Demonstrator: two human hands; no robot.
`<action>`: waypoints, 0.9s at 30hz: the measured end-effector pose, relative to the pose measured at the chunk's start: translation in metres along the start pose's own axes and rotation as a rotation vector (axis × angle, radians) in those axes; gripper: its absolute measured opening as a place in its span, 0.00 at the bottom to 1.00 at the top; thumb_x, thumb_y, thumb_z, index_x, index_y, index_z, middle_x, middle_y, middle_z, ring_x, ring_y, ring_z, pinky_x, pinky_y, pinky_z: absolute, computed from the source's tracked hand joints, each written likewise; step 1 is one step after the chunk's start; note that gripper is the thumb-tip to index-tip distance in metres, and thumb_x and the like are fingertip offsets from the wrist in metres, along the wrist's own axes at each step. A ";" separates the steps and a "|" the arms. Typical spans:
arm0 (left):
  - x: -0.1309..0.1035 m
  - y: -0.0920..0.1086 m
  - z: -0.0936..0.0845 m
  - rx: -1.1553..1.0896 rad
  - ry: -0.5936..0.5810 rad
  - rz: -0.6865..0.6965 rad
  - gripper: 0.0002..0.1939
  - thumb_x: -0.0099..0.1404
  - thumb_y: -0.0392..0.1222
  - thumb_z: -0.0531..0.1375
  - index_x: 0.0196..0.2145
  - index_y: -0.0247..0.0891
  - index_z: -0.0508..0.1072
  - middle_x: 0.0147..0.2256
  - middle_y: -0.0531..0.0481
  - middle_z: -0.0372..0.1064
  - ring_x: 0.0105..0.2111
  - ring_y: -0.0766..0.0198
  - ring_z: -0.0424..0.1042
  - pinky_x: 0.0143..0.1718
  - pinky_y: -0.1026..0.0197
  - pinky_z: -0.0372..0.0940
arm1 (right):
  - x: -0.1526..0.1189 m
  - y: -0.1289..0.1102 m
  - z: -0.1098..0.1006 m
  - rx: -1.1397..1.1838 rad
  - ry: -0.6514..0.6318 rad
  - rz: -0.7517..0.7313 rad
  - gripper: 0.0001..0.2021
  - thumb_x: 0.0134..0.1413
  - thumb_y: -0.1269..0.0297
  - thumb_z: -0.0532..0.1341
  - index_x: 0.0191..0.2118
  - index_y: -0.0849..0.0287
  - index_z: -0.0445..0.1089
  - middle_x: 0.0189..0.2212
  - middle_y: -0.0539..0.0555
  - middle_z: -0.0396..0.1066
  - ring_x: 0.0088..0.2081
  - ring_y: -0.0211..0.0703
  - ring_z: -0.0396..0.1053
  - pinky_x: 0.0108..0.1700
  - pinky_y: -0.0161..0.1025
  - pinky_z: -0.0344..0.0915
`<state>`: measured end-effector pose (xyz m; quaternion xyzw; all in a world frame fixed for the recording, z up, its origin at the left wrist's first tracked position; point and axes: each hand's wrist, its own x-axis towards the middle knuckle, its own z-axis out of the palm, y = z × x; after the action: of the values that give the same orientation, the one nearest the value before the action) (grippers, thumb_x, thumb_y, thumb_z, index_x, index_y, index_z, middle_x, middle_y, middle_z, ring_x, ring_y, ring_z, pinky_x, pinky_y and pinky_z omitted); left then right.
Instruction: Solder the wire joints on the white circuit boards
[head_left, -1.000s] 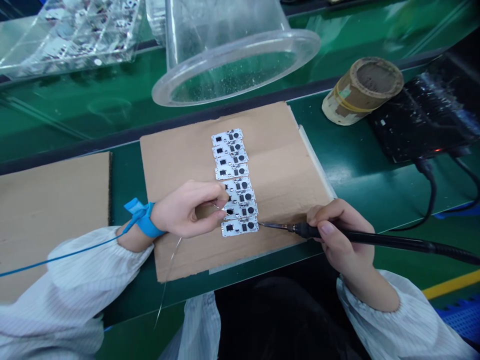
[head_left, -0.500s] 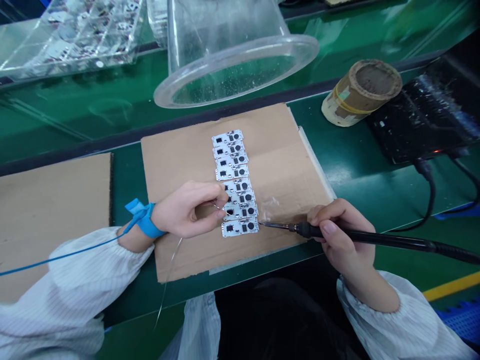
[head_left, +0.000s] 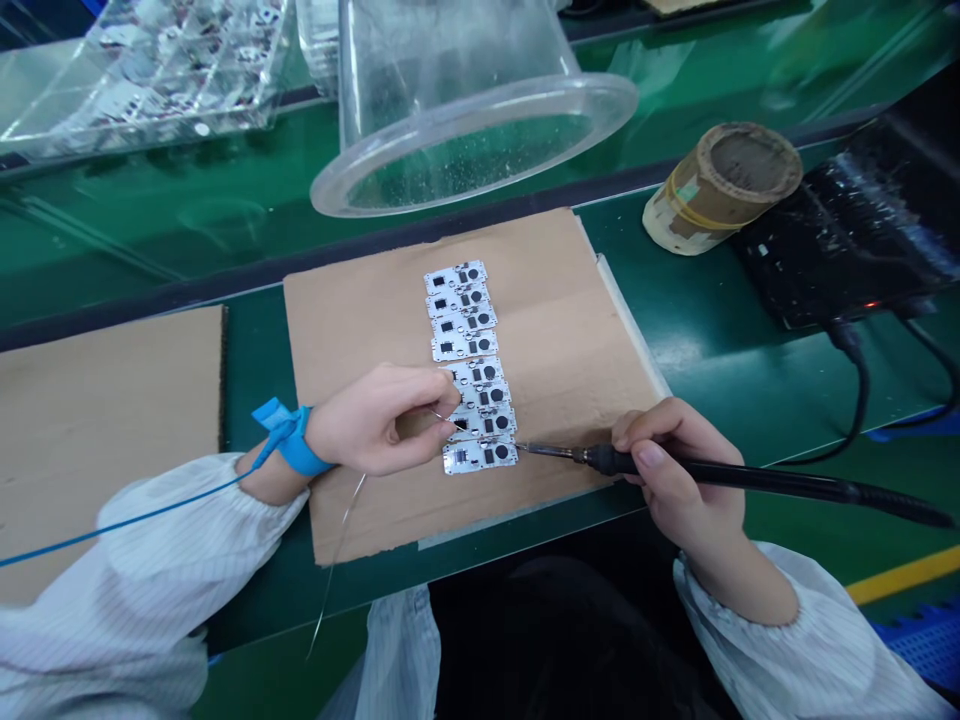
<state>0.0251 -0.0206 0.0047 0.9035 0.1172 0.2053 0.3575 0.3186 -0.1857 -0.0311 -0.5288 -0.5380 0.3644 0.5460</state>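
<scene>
White striped sleeves (head_left: 199, 545), blue wristband (head_left: 302, 443), blue cord (head_left: 180, 505)

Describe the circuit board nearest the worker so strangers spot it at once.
On the green table, find the cardboard sheet bearing a column of white circuit boards. Take the board nearest the table's near edge. Unlike its neighbours, it has the soldering iron pointing at its right edge.

The green desk (head_left: 637, 285) carries a cardboard sheet (head_left: 559, 320) bearing white circuit boards (head_left: 463, 346), a second sheet (head_left: 105, 400) to its left, and a round container (head_left: 684, 212) and a black device (head_left: 825, 240) to its right.
</scene>
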 end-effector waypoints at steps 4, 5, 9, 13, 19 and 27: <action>0.000 0.001 -0.001 -0.001 0.021 0.021 0.09 0.70 0.33 0.59 0.34 0.42 0.63 0.25 0.58 0.61 0.22 0.69 0.55 0.25 0.65 0.55 | 0.000 -0.001 -0.001 0.023 0.020 0.013 0.08 0.71 0.61 0.64 0.37 0.55 0.74 0.28 0.50 0.69 0.25 0.38 0.64 0.25 0.38 0.58; 0.000 0.001 -0.001 0.002 0.029 0.021 0.09 0.70 0.33 0.59 0.34 0.42 0.63 0.25 0.59 0.61 0.21 0.69 0.54 0.25 0.65 0.54 | 0.000 -0.001 -0.001 0.038 0.036 0.026 0.08 0.71 0.61 0.64 0.37 0.55 0.73 0.27 0.50 0.69 0.24 0.38 0.63 0.25 0.38 0.58; -0.001 0.001 -0.001 -0.008 0.039 0.006 0.08 0.69 0.33 0.59 0.34 0.42 0.63 0.25 0.59 0.60 0.21 0.69 0.52 0.24 0.64 0.54 | 0.001 0.000 0.000 0.092 0.097 0.095 0.10 0.70 0.58 0.64 0.36 0.55 0.73 0.25 0.48 0.67 0.22 0.38 0.61 0.24 0.38 0.57; -0.002 -0.001 0.000 -0.046 0.027 0.000 0.08 0.70 0.32 0.59 0.35 0.41 0.63 0.26 0.57 0.60 0.23 0.69 0.53 0.24 0.64 0.52 | 0.000 -0.002 0.003 0.128 0.151 0.106 0.10 0.69 0.57 0.66 0.36 0.55 0.72 0.26 0.48 0.68 0.23 0.38 0.62 0.24 0.36 0.58; -0.003 0.001 0.007 -0.003 0.073 0.012 0.06 0.72 0.34 0.53 0.36 0.43 0.60 0.25 0.59 0.56 0.21 0.69 0.54 0.22 0.65 0.52 | 0.030 -0.008 -0.029 0.050 0.335 0.050 0.10 0.73 0.53 0.63 0.49 0.54 0.73 0.28 0.49 0.71 0.27 0.39 0.68 0.28 0.35 0.65; 0.001 -0.007 0.016 0.176 0.286 -0.107 0.10 0.77 0.50 0.51 0.38 0.48 0.68 0.25 0.52 0.68 0.21 0.60 0.68 0.21 0.59 0.63 | 0.118 0.012 -0.092 -0.189 0.587 -0.067 0.29 0.70 0.42 0.63 0.64 0.60 0.70 0.47 0.62 0.78 0.38 0.45 0.77 0.33 0.38 0.75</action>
<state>0.0327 -0.0252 -0.0101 0.8854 0.2323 0.3014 0.2670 0.4283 -0.0867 -0.0060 -0.6418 -0.4061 0.1261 0.6381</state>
